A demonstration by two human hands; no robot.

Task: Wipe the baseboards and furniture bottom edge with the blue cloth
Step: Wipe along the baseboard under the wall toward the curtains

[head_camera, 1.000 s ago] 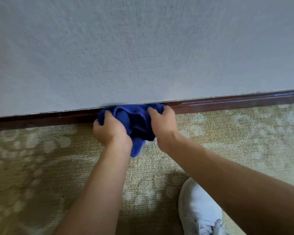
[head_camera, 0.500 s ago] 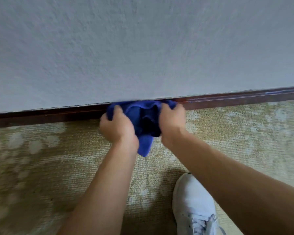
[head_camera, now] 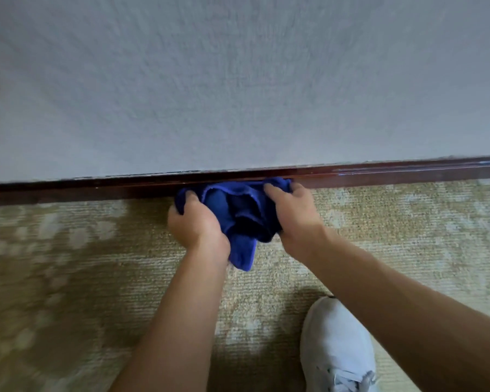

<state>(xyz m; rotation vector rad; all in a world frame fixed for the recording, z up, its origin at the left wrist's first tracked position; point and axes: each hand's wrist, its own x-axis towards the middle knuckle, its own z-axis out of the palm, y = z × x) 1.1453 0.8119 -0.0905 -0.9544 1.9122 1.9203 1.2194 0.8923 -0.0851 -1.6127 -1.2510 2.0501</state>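
- Blue cloth is sitting bunched up vs. the baseboard, roughly centre of view, top edge touching the dark strip.
- L hand is gripping the cloth's left side, fingers curled tight into the fabric, knuckles toward the wall.
- R hand is clamping the right side of the cloth, fingertips pressing it onto the baseboard.
- Both hands are closed on the same cloth, w/ a folded dark hollow showing btwn them.
- One corner of the cloth is hanging down below the L wrist, over the carpet.
- Baseboard is dark reddish-brown wood, glossy, running across the whole frame, tilting slightly up to the right; thin pale streaks are showing on its far right end.
- Wall above is looking pale grey w/ a fine texture.
- Carpet is tan/olive w/ pale blotchy pattern, meeting the baseboard's bottom edge.
- White shoe w/ laces is standing on the carpet at lower right, partly under the R forearm, well apart from the cloth.
- Both forearms are bare, reaching in from the bottom edge.
- Edges of the frame are looking blurred, esp. left carpet.
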